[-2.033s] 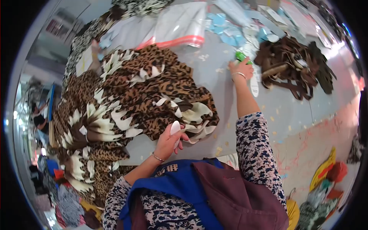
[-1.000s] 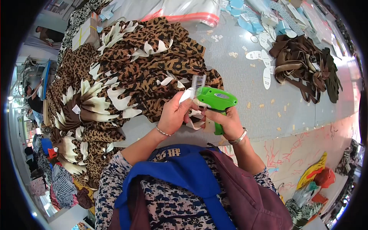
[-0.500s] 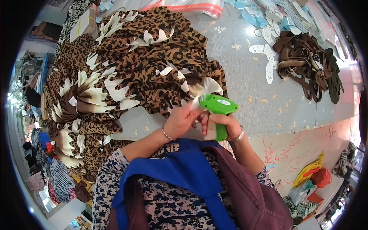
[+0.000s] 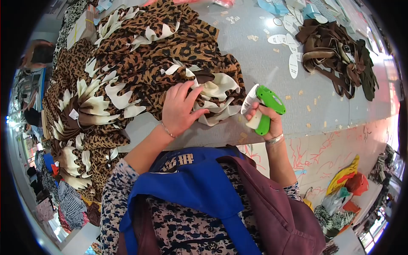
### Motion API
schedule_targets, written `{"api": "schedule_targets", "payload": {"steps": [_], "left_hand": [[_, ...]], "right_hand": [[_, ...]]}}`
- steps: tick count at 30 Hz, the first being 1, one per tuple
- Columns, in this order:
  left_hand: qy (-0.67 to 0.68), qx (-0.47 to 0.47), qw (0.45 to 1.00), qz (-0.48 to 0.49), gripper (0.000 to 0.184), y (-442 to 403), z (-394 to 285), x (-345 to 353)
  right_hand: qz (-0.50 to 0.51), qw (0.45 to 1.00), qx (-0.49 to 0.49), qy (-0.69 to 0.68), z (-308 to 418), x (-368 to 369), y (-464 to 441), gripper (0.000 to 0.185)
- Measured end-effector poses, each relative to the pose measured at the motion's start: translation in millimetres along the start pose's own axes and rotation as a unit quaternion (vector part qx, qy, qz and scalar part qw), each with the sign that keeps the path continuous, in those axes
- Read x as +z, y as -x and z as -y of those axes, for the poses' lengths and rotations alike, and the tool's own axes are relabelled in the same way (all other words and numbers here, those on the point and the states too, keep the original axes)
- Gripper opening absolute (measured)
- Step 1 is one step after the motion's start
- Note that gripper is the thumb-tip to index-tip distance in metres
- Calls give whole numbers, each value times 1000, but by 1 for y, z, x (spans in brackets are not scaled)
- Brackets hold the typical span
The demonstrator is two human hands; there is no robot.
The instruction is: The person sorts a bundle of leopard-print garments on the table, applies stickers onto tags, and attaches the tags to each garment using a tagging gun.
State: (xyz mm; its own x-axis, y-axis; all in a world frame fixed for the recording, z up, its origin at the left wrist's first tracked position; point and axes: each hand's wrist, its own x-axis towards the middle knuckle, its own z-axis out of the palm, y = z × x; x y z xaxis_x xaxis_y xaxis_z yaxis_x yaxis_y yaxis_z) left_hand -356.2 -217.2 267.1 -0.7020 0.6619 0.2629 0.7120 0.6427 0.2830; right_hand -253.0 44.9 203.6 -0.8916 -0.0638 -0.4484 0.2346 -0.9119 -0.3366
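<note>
Lets go of the white tag (image 4: pixel 250 100), now apparently on the tip of the green gun (image 4: pixel 267 100) clasped in the right hand (image 4: pixel 273 124), and spreads the freed left hand (image 4: pixel 180 110) over the leopard-print cloth (image 4: pixel 187 49) on the table (image 4: pixel 259 59).

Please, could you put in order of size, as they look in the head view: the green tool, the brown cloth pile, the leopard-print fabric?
1. Leopard-print fabric, by far the largest
2. Brown cloth pile
3. Green tool
</note>
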Motion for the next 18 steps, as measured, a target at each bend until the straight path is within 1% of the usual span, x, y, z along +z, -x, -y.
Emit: {"api": "schedule_targets", "payload": {"steps": [1,3,6,9,11,12,15,17,18], "left_hand": [[-17,20,1000,-2,54,-6,2,5],[-2,43,999,-22,51,-22,6,17],[13,57,997,-47,45,-61,15,29],[-151,124,979,-56,46,-98,30,36],[-156,43,984,69,41,-107,46,43],[-158,3,979,132,39,-107,55,47],[-137,-27,961,239,26,-103,73,55],[-17,-5,995,101,19,-89,72,53],[46,6,998,32,15,-80,64,46]], "right_hand": [[-5,1000,-6,7,0,-2,-1,24],[-14,999,-19,23,-2,4,-5,22],[-25,999,-25,24,-9,5,-10,25],[-19,999,-5,38,-12,11,-8,24],[-1,999,14,51,-12,15,-5,22],[-3,996,40,77,-12,11,-5,18],[-37,995,59,78,-13,5,1,16],[-46,996,30,65,-10,2,6,16],[-52,997,17,57,-9,0,8,16]]}}
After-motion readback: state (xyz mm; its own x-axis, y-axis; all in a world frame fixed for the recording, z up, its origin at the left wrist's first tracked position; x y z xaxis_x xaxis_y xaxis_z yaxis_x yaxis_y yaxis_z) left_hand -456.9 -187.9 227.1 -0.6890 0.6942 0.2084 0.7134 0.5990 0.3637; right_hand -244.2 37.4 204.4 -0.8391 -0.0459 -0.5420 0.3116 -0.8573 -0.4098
